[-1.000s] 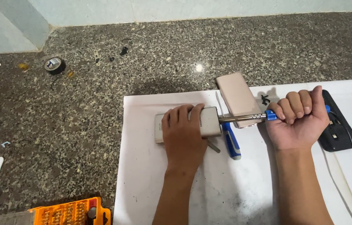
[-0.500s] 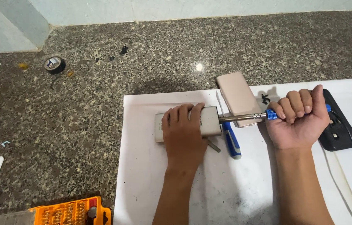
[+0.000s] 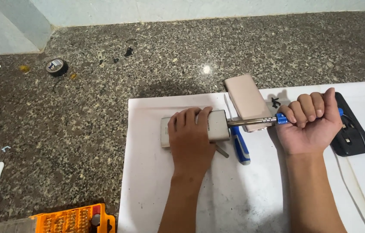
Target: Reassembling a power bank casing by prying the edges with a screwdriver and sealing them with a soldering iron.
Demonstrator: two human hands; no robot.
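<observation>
We're looking down at a makeshift repair bench, a small electronics workshop by the look of it. The speckled grey granite tabletop (image 3: pixel 104 129) carries a white paper work sheet (image 3: pixel 243 198) across the lower right of the frame. Lower left, an orange plastic case of screwdriver bits (image 3: pixel 72 219) sits open. Upper left, a roll of black insulating tape (image 3: pixel 56 67) lies among small loose bits of hardware. At the right edge, a black power adapter with its cable (image 3: pixel 349 138).

A flat beige device (image 3: pixel 217 125) lies lengthwise on white paper, a blue-handled tool's (image 3: pixel 282 118) metal shaft meeting its end.
</observation>
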